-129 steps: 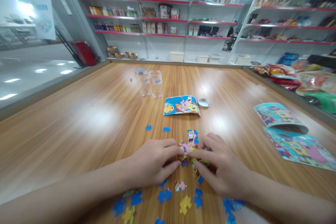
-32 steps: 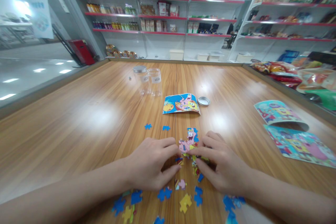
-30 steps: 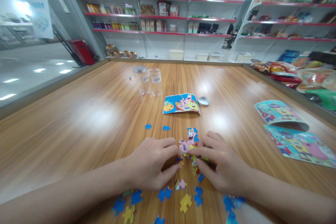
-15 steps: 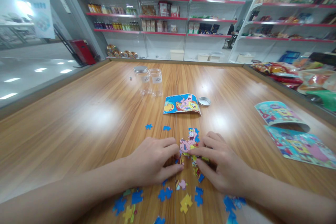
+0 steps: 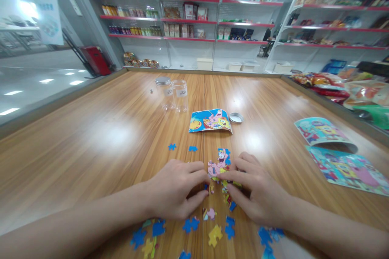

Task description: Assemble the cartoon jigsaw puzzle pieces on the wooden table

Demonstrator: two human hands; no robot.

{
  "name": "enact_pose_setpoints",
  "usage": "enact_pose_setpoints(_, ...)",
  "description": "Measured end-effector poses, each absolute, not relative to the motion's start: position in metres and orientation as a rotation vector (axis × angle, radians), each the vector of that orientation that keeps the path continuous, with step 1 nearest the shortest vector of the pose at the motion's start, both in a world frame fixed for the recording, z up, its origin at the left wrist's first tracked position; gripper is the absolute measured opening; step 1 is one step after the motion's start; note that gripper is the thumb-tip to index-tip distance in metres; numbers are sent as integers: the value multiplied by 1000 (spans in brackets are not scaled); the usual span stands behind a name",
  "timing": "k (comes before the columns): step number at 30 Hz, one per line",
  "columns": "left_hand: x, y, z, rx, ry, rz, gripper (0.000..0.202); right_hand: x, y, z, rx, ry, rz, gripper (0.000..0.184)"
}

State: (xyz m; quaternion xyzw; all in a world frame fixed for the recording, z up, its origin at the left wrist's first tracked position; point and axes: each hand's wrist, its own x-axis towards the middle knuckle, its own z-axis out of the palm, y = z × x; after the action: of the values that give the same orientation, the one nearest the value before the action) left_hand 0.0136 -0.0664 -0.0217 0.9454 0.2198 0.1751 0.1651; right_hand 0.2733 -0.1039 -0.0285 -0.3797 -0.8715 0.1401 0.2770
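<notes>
A small joined patch of cartoon jigsaw (image 5: 219,164) lies on the wooden table (image 5: 100,137) between my hands. My left hand (image 5: 176,188) rests on the table with its fingers bent, thumb and forefinger pinching a small piece at the patch's lower left edge. My right hand (image 5: 255,188) presses its fingertips on the patch's lower right side, fingers curled. Loose blue, yellow and pink pieces (image 5: 191,224) lie scattered just in front of both wrists.
Two blue pieces (image 5: 172,146) lie further out. A curled reference picture (image 5: 210,120) and a metal lid (image 5: 236,118) sit mid-table, two clear jars (image 5: 172,94) behind. Cartoon sheets (image 5: 343,166) lie at right, snack bags (image 5: 322,81) beyond. Shelves line the back.
Both hands stay at the puzzle patch with only small finger shifts. My left thumb and forefinger nudge a small piece against the patch's lower left edge.
</notes>
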Motion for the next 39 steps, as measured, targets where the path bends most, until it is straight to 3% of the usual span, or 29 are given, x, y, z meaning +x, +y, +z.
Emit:
enact_pose_setpoints(16,16,-66,-23,2588,740,476,13,272,-103,-26,-1022,-2352,389,32)
enact_pose_setpoints(39,18,-70,-23,2632,679,404,19,272,-103,-26,-1004,-2307,414,28)
